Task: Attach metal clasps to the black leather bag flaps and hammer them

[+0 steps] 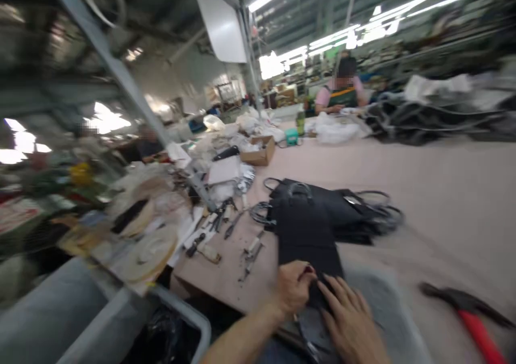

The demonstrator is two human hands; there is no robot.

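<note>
A black bag piece [307,235] with a looped handle at its far end lies on the pinkish table [451,192], reaching toward me. My left hand [293,287] is closed at its near end, thumb and fingers pinching the black material. Beside it, my right hand [350,315] lies spread over the same piece, fingers extended. More black bag pieces [350,216] with cord-like handles are stacked behind and to the right. Beneath my right hand and beyond it is a translucent sheet [387,299]. The image is somewhat blurred.
A hammer with a red handle [478,334] rests at the right. Small tools [252,254] lie left of the bag. A cardboard box [258,151] stands farther back. A grey bin [203,326] is at the lower left. Another person [342,92] sits across the table.
</note>
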